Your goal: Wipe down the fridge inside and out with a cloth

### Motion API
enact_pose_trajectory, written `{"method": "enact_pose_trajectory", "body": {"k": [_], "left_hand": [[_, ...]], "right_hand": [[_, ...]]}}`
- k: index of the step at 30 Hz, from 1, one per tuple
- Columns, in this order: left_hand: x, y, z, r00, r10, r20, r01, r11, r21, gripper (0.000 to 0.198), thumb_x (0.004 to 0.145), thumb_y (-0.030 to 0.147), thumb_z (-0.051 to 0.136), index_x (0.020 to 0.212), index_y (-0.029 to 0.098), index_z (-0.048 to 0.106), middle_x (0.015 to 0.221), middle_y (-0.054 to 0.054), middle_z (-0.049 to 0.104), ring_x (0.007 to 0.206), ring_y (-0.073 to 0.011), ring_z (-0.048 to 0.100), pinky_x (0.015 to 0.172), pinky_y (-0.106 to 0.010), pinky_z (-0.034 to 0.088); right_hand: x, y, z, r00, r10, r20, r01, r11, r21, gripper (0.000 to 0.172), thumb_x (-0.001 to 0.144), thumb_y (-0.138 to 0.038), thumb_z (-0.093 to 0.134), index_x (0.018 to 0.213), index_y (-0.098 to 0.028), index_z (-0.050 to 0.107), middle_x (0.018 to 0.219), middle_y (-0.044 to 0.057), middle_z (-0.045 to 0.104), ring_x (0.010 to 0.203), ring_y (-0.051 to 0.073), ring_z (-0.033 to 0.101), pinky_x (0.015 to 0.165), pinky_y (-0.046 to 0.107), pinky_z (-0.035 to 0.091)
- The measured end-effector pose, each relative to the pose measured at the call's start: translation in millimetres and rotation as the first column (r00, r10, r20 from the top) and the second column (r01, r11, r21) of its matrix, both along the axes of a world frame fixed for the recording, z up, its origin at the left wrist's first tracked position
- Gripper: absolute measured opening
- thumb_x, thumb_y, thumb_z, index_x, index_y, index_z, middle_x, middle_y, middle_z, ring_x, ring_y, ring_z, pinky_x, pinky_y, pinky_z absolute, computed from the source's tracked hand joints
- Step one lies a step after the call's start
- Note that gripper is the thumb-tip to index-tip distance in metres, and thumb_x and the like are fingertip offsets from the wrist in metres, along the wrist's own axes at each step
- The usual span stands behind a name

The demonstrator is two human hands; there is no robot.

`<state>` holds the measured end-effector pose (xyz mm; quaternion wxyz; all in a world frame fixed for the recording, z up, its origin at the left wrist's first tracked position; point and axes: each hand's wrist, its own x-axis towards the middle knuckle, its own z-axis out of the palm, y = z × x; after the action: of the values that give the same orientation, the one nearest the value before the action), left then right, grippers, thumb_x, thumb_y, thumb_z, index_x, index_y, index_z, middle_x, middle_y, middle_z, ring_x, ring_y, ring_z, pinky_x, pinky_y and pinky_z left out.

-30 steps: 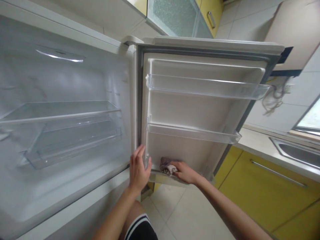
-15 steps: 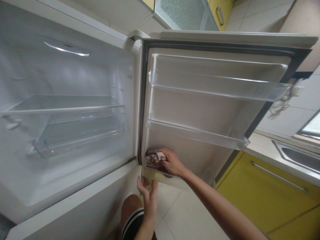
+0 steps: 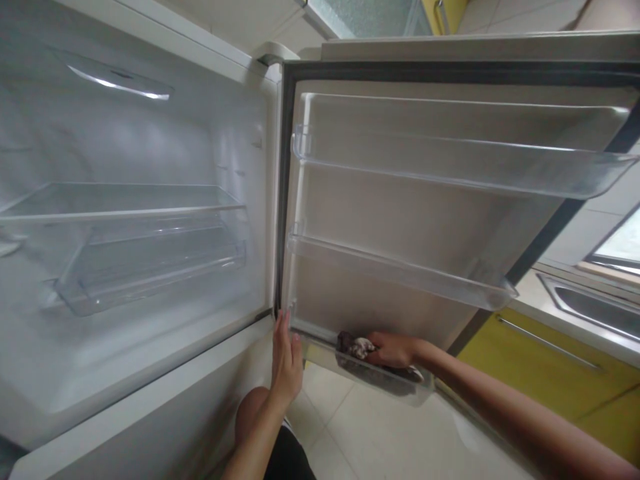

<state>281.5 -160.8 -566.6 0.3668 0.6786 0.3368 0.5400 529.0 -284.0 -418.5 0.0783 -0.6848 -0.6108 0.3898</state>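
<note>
The fridge door (image 3: pixel 425 227) stands open at right, with three clear door bins. My right hand (image 3: pixel 397 350) reaches into the lowest bin (image 3: pixel 380 379) and grips a dark patterned cloth (image 3: pixel 353 345) pressed against the bin's floor. My left hand (image 3: pixel 286 357) rests flat, fingers upward, on the door's lower hinge-side corner, next to the black door seal (image 3: pixel 283 200). Both forearms come up from the bottom edge of the view.
The fridge interior (image 3: pixel 125 200) at left holds a glass shelf (image 3: pixel 120 203) and a loose clear tray (image 3: pixel 150 273) under it. Yellow cabinets (image 3: pixel 560 373), a counter and a steel sink (image 3: pixel 595 310) lie to the right. Pale floor tiles (image 3: pixel 380 440) are below.
My right hand slid the cloth along the lowest door bin from its left end toward the right. My left hand rose from under the door corner to rest on it. The view moved closer.
</note>
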Motion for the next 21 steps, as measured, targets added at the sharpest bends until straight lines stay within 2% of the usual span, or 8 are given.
{"method": "enact_pose_trajectory", "body": {"k": [3, 5, 8, 11, 13, 16, 19, 21], "left_hand": [[-10, 4, 5.1, 0.997, -0.047, -0.06, 0.051, 0.996, 0.071, 0.044, 0.113, 0.042, 0.035, 0.15, 0.028, 0.054, 0.175, -0.013, 0.035, 0.164, -0.0255, 0.031, 0.133, -0.056, 0.03], [-17, 6, 9.8, 0.991, -0.073, -0.116, 0.084, 0.992, 0.092, 0.041, 0.109, 0.043, 0.049, 0.147, 0.028, 0.056, 0.173, -0.013, 0.036, 0.162, -0.0278, 0.035, 0.131, -0.057, 0.033], [-26, 7, 18.5, 0.973, -0.071, -0.22, 0.103, 0.986, 0.133, 0.053, 0.095, 0.039, 0.075, 0.143, 0.027, 0.057, 0.174, -0.013, 0.035, 0.16, -0.0318, 0.04, 0.129, -0.055, 0.039], [-33, 6, 26.2, 0.955, -0.04, -0.292, 0.082, 0.988, 0.134, 0.051, 0.091, 0.036, 0.079, 0.137, 0.027, 0.059, 0.172, -0.013, 0.04, 0.155, -0.0318, 0.047, 0.125, -0.051, 0.045], [-37, 5, 29.0, 0.934, -0.03, -0.356, 0.077, 0.99, 0.119, 0.046, 0.094, 0.038, 0.076, 0.135, 0.028, 0.06, 0.173, -0.012, 0.04, 0.152, -0.0318, 0.053, 0.12, -0.049, 0.052], [-43, 9, 28.9, 0.892, 0.0, -0.452, 0.068, 0.988, 0.135, 0.042, 0.095, 0.039, 0.075, 0.134, 0.03, 0.063, 0.174, -0.01, 0.041, 0.146, -0.0326, 0.059, 0.113, -0.049, 0.057], [-44, 16, 26.2, 0.872, 0.059, -0.485, 0.079, 0.963, 0.259, 0.038, 0.093, 0.039, 0.078, 0.127, 0.028, 0.067, 0.17, -0.009, 0.047, 0.15, -0.0346, 0.054, 0.12, -0.053, 0.051], [-43, 20, 24.9, 0.868, 0.079, -0.491, 0.104, 0.937, 0.334, 0.034, 0.092, 0.039, 0.079, 0.122, 0.026, 0.069, 0.168, -0.01, 0.051, 0.154, -0.0346, 0.05, 0.124, -0.053, 0.048]], "right_hand": [[-12, 12, -5.0, 1.0, 0.015, 0.015, -0.015, 1.0, 0.025, 0.014, 0.076, -0.03, 0.062, 0.074, -0.017, 0.067, 0.071, -0.001, 0.062, 0.067, 0.015, 0.054, 0.063, 0.024, 0.042], [-36, 44, -14.6, 0.999, 0.042, -0.028, -0.04, 0.997, 0.065, 0.013, 0.077, -0.027, 0.061, 0.079, -0.017, 0.069, 0.074, -0.001, 0.064, 0.069, 0.015, 0.055, 0.066, 0.024, 0.044], [-76, 101, -30.0, 0.991, 0.101, -0.086, -0.089, 0.988, 0.125, 0.014, 0.08, -0.022, 0.059, 0.085, -0.016, 0.07, 0.08, -0.001, 0.065, 0.077, 0.014, 0.056, 0.076, 0.024, 0.048], [-92, 127, -35.5, 0.982, 0.162, -0.098, -0.145, 0.976, 0.162, 0.011, 0.08, -0.019, 0.059, 0.081, -0.015, 0.069, 0.079, -0.002, 0.065, 0.08, 0.014, 0.054, 0.08, 0.024, 0.048], [-81, 115, -32.6, 0.979, 0.183, -0.085, -0.169, 0.974, 0.153, 0.01, 0.076, -0.018, 0.061, 0.079, -0.015, 0.069, 0.078, -0.003, 0.064, 0.078, 0.014, 0.054, 0.079, 0.024, 0.047], [-40, 65, -22.0, 0.982, 0.184, -0.035, -0.179, 0.978, 0.109, 0.011, 0.07, -0.017, 0.061, 0.077, -0.016, 0.07, 0.073, -0.003, 0.063, 0.073, 0.014, 0.054, 0.071, 0.024, 0.045], [3, 12, -10.1, 0.987, 0.148, 0.056, -0.15, 0.988, 0.023, 0.021, 0.067, -0.019, 0.061, 0.083, -0.017, 0.075, 0.076, -0.001, 0.068, 0.071, 0.016, 0.056, 0.067, 0.025, 0.043], [16, -4, -5.1, 0.987, 0.111, 0.119, -0.108, 0.994, -0.032, 0.024, 0.067, -0.02, 0.061, 0.085, -0.017, 0.076, 0.078, 0.0, 0.07, 0.072, 0.016, 0.058, 0.067, 0.025, 0.042]]}}
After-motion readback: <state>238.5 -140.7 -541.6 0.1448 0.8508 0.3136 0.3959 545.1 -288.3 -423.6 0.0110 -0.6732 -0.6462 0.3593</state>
